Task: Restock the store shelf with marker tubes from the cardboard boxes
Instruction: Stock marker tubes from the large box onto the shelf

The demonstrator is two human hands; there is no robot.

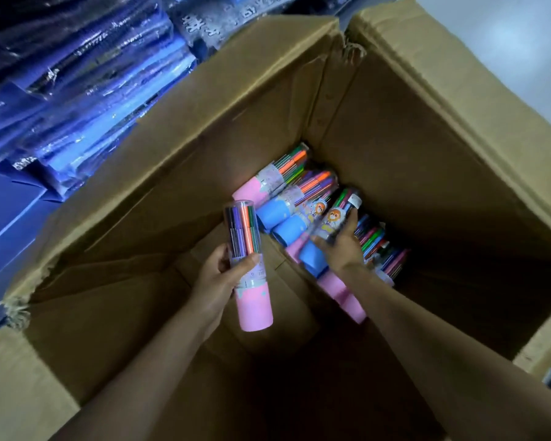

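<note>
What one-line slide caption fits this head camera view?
Left hand holds a pink-based marker tube while right hand grips a blue-based marker tube inside the cardboard box.

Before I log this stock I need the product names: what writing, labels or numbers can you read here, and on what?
No text can be quoted with confidence.
Label band on the pink-based marker tube in the left hand: print too small and blurred.
Tube with cartoon sticker in the right hand: picture only, wording unreadable.
Small white tag on that tube's cap: blurred.
White characters on the plastic-wrapped packs behind the cardboard box: blurred, illegible.
</note>
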